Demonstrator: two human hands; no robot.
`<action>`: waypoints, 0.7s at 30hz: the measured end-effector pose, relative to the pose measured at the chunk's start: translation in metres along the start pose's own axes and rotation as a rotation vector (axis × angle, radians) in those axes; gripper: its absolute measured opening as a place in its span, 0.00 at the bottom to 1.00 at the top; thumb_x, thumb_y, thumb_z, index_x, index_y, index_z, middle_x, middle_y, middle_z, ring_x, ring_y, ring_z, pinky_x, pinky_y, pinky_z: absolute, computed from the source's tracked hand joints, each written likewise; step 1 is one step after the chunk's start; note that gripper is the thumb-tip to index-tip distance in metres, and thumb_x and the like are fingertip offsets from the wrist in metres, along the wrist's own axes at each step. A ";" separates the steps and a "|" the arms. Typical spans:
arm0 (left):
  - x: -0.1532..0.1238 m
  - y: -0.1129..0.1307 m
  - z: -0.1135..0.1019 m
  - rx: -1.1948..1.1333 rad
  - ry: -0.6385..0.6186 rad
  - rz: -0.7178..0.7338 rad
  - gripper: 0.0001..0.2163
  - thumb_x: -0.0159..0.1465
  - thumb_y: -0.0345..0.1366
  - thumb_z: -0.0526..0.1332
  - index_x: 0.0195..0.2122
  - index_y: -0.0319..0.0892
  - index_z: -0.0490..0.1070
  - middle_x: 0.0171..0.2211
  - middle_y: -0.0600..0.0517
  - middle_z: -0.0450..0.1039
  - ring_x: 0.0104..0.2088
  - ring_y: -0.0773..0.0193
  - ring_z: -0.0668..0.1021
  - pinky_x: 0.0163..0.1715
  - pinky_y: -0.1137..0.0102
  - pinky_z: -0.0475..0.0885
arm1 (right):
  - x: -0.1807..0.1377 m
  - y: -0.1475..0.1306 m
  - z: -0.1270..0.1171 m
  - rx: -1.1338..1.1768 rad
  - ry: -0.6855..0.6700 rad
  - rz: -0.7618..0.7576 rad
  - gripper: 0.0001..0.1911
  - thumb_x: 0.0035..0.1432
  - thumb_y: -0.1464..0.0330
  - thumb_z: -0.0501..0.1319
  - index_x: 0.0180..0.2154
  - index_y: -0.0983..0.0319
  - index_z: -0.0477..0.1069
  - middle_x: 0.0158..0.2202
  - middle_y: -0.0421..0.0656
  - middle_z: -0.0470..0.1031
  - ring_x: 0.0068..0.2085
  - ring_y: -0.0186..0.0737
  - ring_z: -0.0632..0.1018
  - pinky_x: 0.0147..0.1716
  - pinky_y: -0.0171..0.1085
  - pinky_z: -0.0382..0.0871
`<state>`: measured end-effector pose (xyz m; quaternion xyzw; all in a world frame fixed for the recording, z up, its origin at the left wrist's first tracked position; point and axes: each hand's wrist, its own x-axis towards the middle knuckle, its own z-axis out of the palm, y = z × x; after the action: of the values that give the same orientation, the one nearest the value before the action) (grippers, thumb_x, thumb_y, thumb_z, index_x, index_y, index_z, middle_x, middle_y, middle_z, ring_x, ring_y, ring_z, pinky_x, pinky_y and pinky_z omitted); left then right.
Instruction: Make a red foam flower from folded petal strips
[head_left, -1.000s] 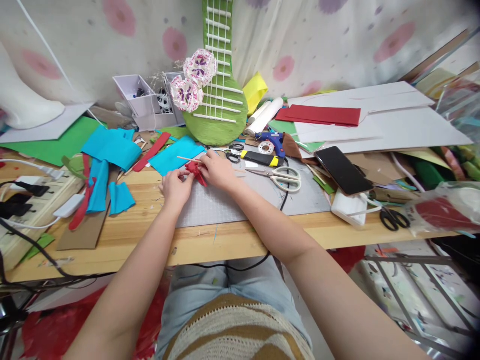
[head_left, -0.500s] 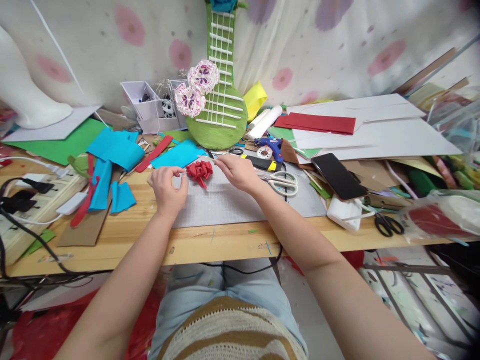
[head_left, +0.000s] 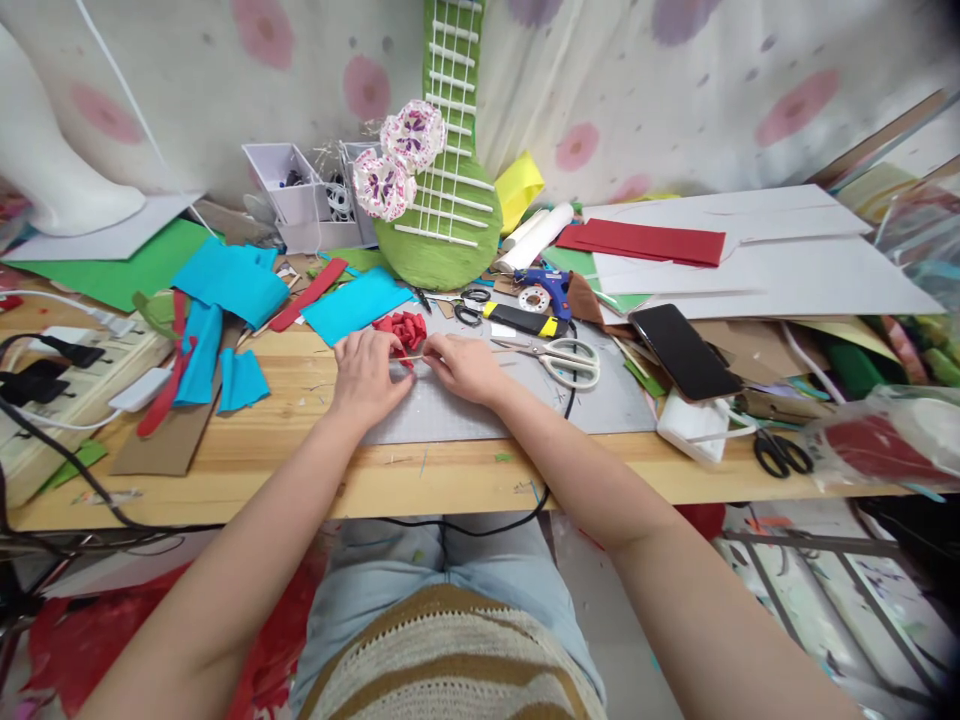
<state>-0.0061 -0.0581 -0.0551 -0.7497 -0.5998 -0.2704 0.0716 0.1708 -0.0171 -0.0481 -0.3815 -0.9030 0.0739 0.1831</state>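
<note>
A red crepe-paper flower (head_left: 406, 327) lies on the grey cutting mat (head_left: 480, 425), just beyond my hands and partly hidden by them. A thin, pale stick (head_left: 411, 358) spans the short gap between my fingers. My right hand (head_left: 463, 368) pinches its right end. My left hand (head_left: 369, 372) is bent around the left end, thumb apart below and fingertips at the stick. White-handled scissors (head_left: 574, 362) lie right of my right hand. A black and yellow utility knife (head_left: 525, 320) rests behind them.
A green guitar-shaped piece (head_left: 442, 240) with paper flowers stands at the back. Blue crepe paper (head_left: 356, 305) lies left of it. A blue glue gun (head_left: 551, 287), a phone (head_left: 684, 350) and black-handled scissors (head_left: 782, 452) are to the right. A power strip (head_left: 97, 400) sits left.
My left hand has moved right, close to my right hand. Both hands now meet in front of the red flower with the thin stick between them. The view has shifted slightly.
</note>
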 end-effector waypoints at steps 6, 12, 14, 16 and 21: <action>0.000 0.009 0.012 0.088 0.025 -0.122 0.12 0.54 0.37 0.61 0.38 0.42 0.63 0.37 0.46 0.69 0.45 0.49 0.68 0.46 0.57 0.58 | 0.002 -0.006 0.006 0.033 0.045 -0.009 0.08 0.63 0.67 0.51 0.38 0.63 0.66 0.36 0.45 0.74 0.37 0.38 0.73 0.33 0.34 0.58; 0.000 0.005 0.008 0.080 -0.005 -0.083 0.08 0.55 0.33 0.60 0.37 0.42 0.66 0.35 0.47 0.72 0.42 0.51 0.70 0.46 0.56 0.57 | 0.002 -0.004 0.009 0.053 0.060 -0.017 0.06 0.61 0.70 0.52 0.37 0.62 0.66 0.38 0.45 0.75 0.39 0.38 0.73 0.33 0.34 0.58; 0.000 0.001 0.007 0.068 0.000 -0.037 0.05 0.56 0.34 0.61 0.34 0.43 0.68 0.34 0.48 0.73 0.42 0.52 0.71 0.46 0.56 0.57 | 0.002 -0.004 0.009 0.050 0.058 -0.010 0.06 0.61 0.70 0.52 0.37 0.62 0.67 0.38 0.44 0.75 0.40 0.38 0.73 0.33 0.34 0.58; 0.000 -0.004 0.005 0.053 0.017 0.011 0.03 0.57 0.35 0.61 0.32 0.44 0.69 0.34 0.49 0.74 0.42 0.53 0.72 0.46 0.57 0.57 | 0.002 -0.004 0.008 0.047 0.053 -0.002 0.06 0.61 0.70 0.52 0.37 0.62 0.67 0.38 0.44 0.75 0.40 0.38 0.73 0.33 0.34 0.58; 0.001 -0.006 0.003 0.037 0.056 0.078 0.05 0.60 0.34 0.57 0.35 0.45 0.71 0.34 0.50 0.76 0.41 0.55 0.73 0.46 0.58 0.57 | 0.004 -0.007 0.006 0.042 0.045 0.013 0.07 0.62 0.69 0.51 0.38 0.62 0.67 0.39 0.45 0.75 0.40 0.39 0.73 0.34 0.34 0.58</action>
<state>-0.0107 -0.0541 -0.0581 -0.7633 -0.5726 -0.2772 0.1126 0.1615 -0.0192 -0.0512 -0.3849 -0.8945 0.0854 0.2108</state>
